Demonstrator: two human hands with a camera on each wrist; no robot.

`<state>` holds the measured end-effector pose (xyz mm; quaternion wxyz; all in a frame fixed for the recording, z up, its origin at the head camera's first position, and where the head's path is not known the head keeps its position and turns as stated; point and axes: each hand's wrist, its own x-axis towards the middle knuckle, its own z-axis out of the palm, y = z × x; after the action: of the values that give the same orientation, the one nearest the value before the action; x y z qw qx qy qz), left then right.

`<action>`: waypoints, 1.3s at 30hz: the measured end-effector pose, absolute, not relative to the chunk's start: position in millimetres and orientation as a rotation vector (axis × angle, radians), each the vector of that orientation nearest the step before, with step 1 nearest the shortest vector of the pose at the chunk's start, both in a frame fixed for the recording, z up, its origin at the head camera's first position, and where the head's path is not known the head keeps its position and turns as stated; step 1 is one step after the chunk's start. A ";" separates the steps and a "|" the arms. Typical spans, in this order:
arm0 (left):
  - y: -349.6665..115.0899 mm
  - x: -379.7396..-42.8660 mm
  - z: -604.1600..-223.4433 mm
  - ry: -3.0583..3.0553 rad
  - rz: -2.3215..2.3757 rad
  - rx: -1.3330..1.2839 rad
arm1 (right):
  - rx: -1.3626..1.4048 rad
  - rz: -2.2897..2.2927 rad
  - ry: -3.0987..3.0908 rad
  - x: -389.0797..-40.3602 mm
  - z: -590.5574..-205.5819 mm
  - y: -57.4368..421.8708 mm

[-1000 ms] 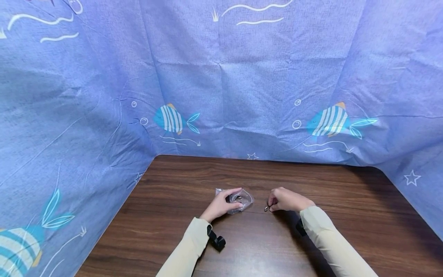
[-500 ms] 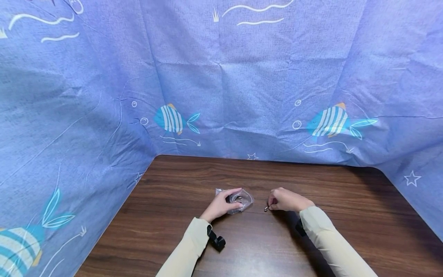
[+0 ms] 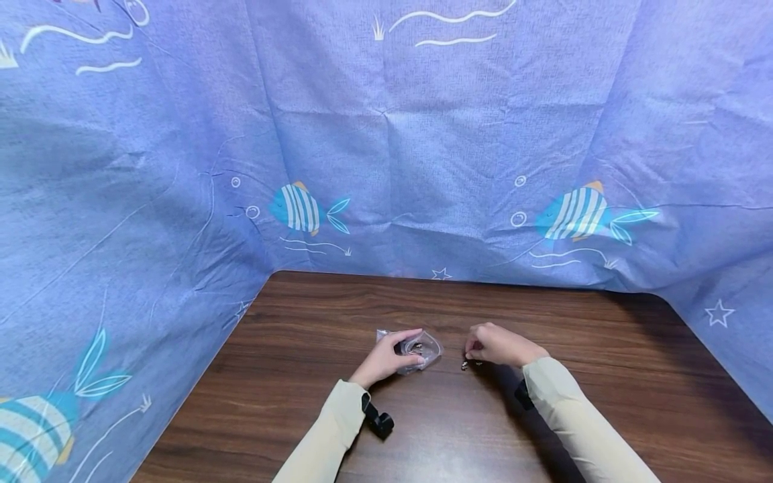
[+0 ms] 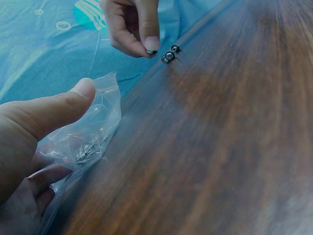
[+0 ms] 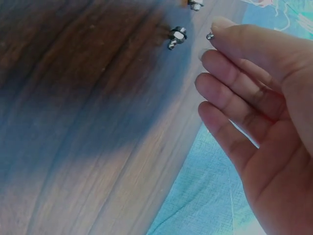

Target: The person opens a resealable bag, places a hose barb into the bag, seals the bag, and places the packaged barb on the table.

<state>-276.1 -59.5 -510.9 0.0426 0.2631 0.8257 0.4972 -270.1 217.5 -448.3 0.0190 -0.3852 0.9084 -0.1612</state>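
Note:
My left hand (image 3: 386, 357) holds a clear plastic bag (image 3: 431, 343) on the table, thumb on one side and fingers on the other. Through the film, several small metal pieces (image 4: 88, 151) show inside the bag. To the right, my right hand (image 3: 500, 345) pinches a small metal screw (image 5: 210, 36) between thumb and fingertip, just above the tabletop; the other fingers are bent loosely. Close below that hand, a dark and silver screw (image 5: 177, 36) lies on the wood, with another metal piece (image 5: 195, 5) near it. The pinched screw is mostly covered by the fingertips.
The brown wood-grain table (image 3: 314, 308) spreads around both hands. A blue cloth with printed fish (image 3: 423, 168) hangs behind it and along the left side. A black wrist strap with a camera (image 3: 379, 419) sits on the left wrist.
My right hand has risen slightly and shifted a little left with a screw pinched in it. A second small piece now shows on the table beneath it. The left hand stays with the bag.

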 end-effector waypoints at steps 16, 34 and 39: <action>-58.1 -273.7 -510.4 2.527 1.516 0.807 | -1.350 -0.520 2.903 -278.3 -438.4 194.2; -59.2 -274.9 -508.6 2.537 1.500 0.800 | -1.380 -0.461 2.871 -284.7 -426.1 165.0; -58.8 -274.8 -508.4 2.534 1.504 0.795 | -1.376 -0.468 2.868 -283.5 -426.4 162.3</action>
<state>-274.8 -58.8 -508.4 0.0448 0.2602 0.8293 0.4924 -283.5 162.3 -426.4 -0.0369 -0.4278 0.8913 -0.1454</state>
